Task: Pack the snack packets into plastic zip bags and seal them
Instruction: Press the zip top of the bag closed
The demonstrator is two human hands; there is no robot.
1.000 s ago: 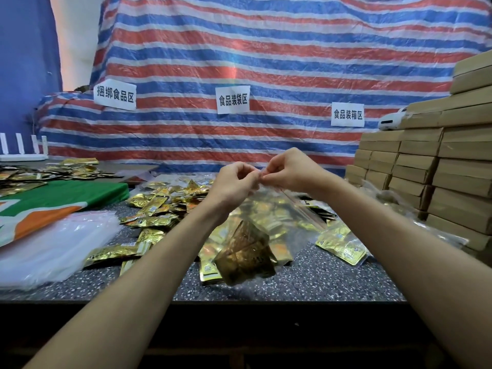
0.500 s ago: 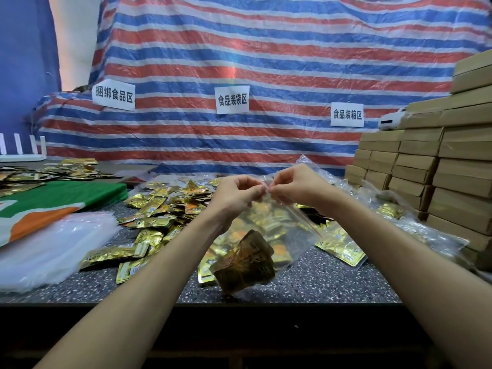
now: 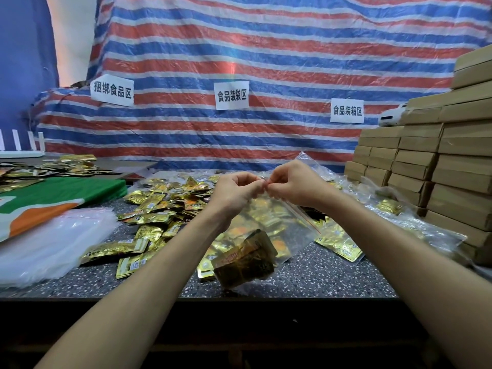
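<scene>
The left hand (image 3: pixel 234 193) and the right hand (image 3: pixel 292 185) are meeting above the speckled table (image 3: pixel 319 278), each pinching the top edge of a clear zip bag (image 3: pixel 290 227) with curled fingers, fingertips nearly touching. The bag is hanging tilted beneath them, with gold snack packets (image 3: pixel 245 259) bunching in its lower corner. Loose packets (image 3: pixel 159 206) are lying heaped to the left, and brown boxes (image 3: pixel 439 166) are standing stacked at the right

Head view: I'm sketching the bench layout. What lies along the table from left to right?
clear plastic bags → loose gold snack packets → held zip bag → filled bag lying flat → stacked cardboard boxes
</scene>
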